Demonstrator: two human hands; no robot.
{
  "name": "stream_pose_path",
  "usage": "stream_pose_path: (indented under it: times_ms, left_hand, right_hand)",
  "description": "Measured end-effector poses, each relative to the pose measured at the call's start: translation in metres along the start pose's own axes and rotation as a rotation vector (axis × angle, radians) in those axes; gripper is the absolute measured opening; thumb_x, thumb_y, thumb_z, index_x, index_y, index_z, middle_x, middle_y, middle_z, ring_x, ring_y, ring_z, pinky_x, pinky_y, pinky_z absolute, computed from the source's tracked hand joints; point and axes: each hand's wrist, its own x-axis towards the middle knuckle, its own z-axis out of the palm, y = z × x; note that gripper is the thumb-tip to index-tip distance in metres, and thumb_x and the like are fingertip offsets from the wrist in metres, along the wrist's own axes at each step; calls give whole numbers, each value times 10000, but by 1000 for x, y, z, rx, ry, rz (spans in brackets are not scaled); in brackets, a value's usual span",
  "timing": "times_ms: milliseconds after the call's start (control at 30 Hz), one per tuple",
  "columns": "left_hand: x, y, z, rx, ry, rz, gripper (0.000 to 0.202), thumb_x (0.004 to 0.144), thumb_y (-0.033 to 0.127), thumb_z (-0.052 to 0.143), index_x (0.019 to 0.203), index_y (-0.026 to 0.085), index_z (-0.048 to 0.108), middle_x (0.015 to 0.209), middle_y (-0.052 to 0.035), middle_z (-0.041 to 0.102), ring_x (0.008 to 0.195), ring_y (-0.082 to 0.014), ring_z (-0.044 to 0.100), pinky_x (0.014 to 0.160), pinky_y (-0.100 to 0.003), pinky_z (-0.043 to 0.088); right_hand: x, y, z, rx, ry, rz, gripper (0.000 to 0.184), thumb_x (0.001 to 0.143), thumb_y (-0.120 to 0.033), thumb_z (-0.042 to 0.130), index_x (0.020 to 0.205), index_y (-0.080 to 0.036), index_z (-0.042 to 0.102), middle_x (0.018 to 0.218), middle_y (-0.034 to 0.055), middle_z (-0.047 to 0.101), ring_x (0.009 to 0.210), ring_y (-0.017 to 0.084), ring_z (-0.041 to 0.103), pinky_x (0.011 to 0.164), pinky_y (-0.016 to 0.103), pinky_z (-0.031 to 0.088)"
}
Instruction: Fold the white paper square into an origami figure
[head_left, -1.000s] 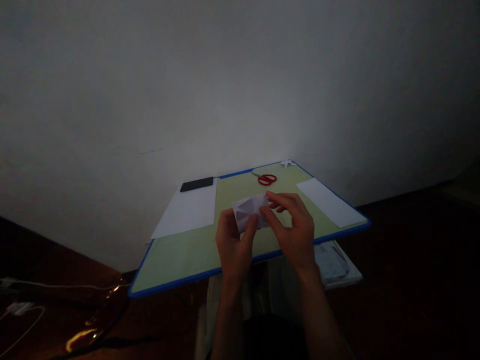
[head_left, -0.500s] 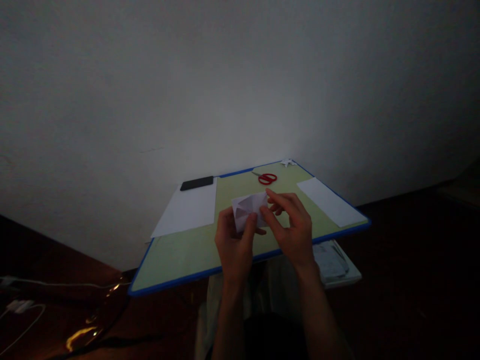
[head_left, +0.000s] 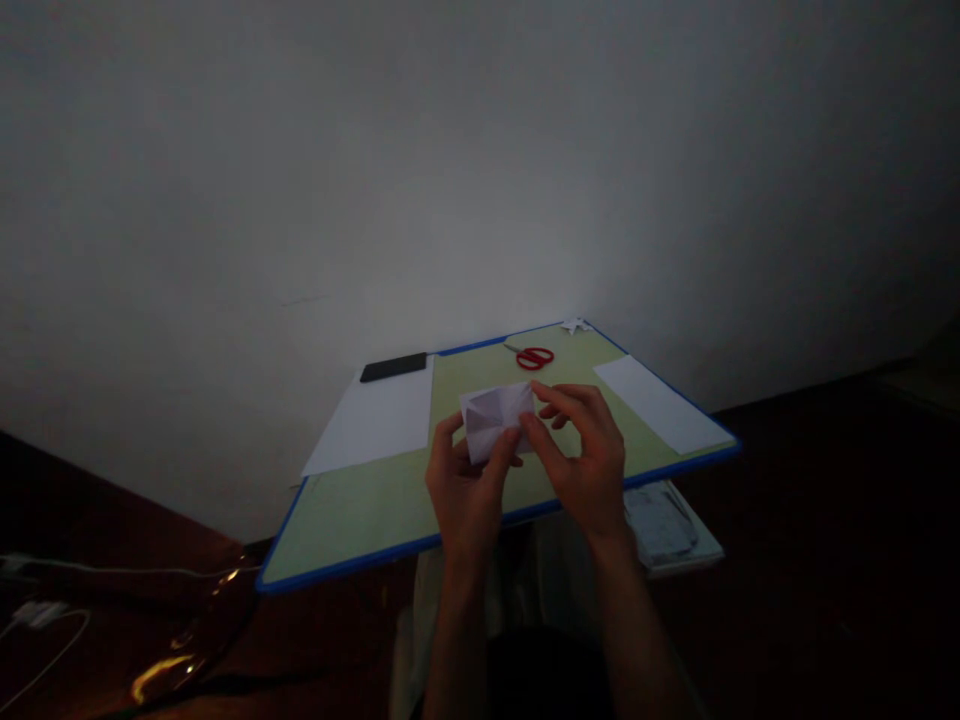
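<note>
1. Both hands grip a folded paper (head_left: 499, 418) above the board (head_left: 375, 505).
2. The left hand (head_left: 466, 490) pinches its lower left edge.
3. The right hand (head_left: 589, 455) pinches its right side.
4. Scissors (head_left: 532, 357) lie beyond, a phone (head_left: 393, 367) far left.

a phone (head_left: 393, 367) lies behind the left sheet (head_left: 377, 417) on the board (head_left: 352, 515), scissors (head_left: 532, 357) further right.
</note>
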Motion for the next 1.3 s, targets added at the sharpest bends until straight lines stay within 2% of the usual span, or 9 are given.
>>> stream_pose_path:
  times_ms: [167, 300, 467, 600, 700, 867, 1100, 1300]
  left_hand:
    - [-1, 2, -1, 44, 4, 11, 436, 760, 302, 889, 1079, 184, 617, 713, -4, 774, 562, -162, 726, 526, -231, 592]
    - [-1, 4, -4, 64, -18, 36, 421, 751, 297, 889, 1060, 184, 626, 736, -9, 775, 610, -180, 747, 496, -217, 573]
    - [0, 6, -6, 58, -48, 26, 411, 734, 290, 897, 1038, 181, 643, 722, 0, 767, 565, -163, 721, 477, -210, 563]
    - [0, 6, -7, 16, -39, -34, 397, 740, 282, 894, 1038, 177, 653, 736, 1, 772, 531, -145, 697, 487, -219, 579]
    - [2, 4, -10, -53, -34, -68, 416, 739, 277, 899, 1062, 177, 656, 770, -8, 783, 553, -155, 710, 494, -234, 598]
    - [4, 0, -12, -148, -64, -68, 394, 765, 264, 894, 1072, 180, 662, 790, -1, 776, 539, -146, 697, 466, -237, 600]
    - [4, 2, -12, -189, -142, -69, 363, 803, 288, 881, 1084, 168, 686, 806, -11, 772, 576, -131, 702, 512, -223, 616]
    - [6, 1, -10, -137, -121, -72, 370, 796, 320, 890, 1073, 169, 695, 777, -7, 770, 524, -119, 690, 510, -209, 607]
  right_hand:
    - [-1, 0, -1, 90, -32, 48, 305, 903, -107, 748, 1159, -267, 705, 1031, 16, 682, 839, 159, 636, 727, 327, 521]
    - [-1, 2, -8, 116, -116, 81, 333, 898, -111, 759, 1184, -272, 701, 949, -4, 706, 825, 165, 628, 737, 328, 507]
    - [2, 8, -15, 135, -211, -4, 144, 922, -131, 758, 989, -258, 757, 922, 14, 728, 851, 177, 666, 749, 333, 531]
    - [2, 11, -16, 169, -226, -60, 190, 934, -102, 726, 979, -274, 795, 984, 34, 723, 927, 188, 711, 832, 361, 572]
    - [2, 10, -16, 209, -255, -68, 249, 943, -89, 695, 1014, -299, 808, 986, 31, 731, 906, 183, 719, 808, 357, 584]
    - [2, 8, -16, 245, -256, -63, 278, 944, -80, 672, 1019, -306, 817, 1010, 36, 739, 929, 186, 714, 809, 366, 578]
    - [2, 4, -16, 275, -198, -48, 260, 943, -86, 635, 1001, -277, 803, 997, 48, 743, 934, 208, 709, 817, 402, 567]
    - [0, 3, -17, 249, -196, -74, 192, 916, -162, 674, 1016, -272, 796, 1009, 62, 746, 951, 246, 699, 819, 449, 573]
